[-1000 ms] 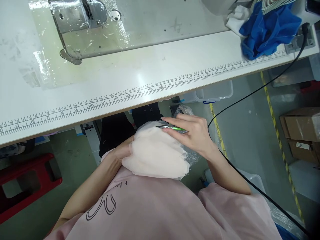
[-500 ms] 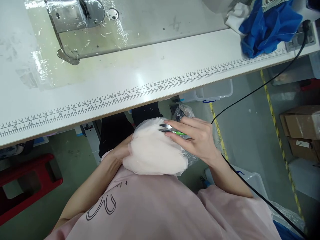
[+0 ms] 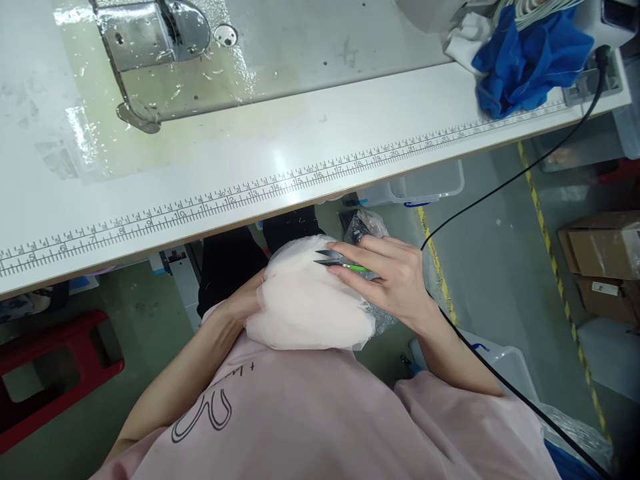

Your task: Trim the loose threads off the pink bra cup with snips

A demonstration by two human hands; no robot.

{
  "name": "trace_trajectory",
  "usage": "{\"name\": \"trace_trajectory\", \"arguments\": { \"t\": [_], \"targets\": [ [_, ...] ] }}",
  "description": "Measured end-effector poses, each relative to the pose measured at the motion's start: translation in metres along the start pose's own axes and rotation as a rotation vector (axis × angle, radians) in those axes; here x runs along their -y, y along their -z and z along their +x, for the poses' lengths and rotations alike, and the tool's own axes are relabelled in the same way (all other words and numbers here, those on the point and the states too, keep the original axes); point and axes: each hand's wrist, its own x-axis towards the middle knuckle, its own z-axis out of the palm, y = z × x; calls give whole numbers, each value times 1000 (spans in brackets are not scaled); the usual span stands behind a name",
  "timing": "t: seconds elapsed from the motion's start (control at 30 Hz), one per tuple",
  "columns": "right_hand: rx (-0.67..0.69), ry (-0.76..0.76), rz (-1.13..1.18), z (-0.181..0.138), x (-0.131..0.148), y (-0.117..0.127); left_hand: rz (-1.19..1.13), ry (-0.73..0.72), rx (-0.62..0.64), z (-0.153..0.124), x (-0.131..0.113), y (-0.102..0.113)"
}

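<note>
A bundle of pale pink fabric pieces (image 3: 305, 303) in a clear plastic wrap rests on my lap, below the table edge. My left hand (image 3: 246, 302) grips the bundle's left side, its fingers mostly hidden under the fabric. My right hand (image 3: 387, 277) lies on the bundle's right side and holds small thread snips (image 3: 336, 261) with a green handle. Their metal blades point left over the fabric.
A white sewing table (image 3: 300, 143) with a printed ruler along its front edge spans the top; the sewing machine (image 3: 155, 53) stands at its back left. Blue cloth (image 3: 530, 57) lies at the right end. A black cable (image 3: 500, 187) runs down past my right arm. A red stool (image 3: 55, 377) stands at left.
My right hand slid slightly left along the bundle, and the snips' blades now show more clearly over the fabric. My left hand stayed in place.
</note>
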Motion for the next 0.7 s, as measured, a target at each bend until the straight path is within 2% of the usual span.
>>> {"name": "trace_trajectory", "arguments": {
  "t": [0.23,0.7],
  "targets": [
    [-27,15,-6,0,0,-3,-31,15,-44,0,2,-1],
    [-57,11,-5,-3,-2,-4,-56,-12,-14,3,8,4]
  ]
}}
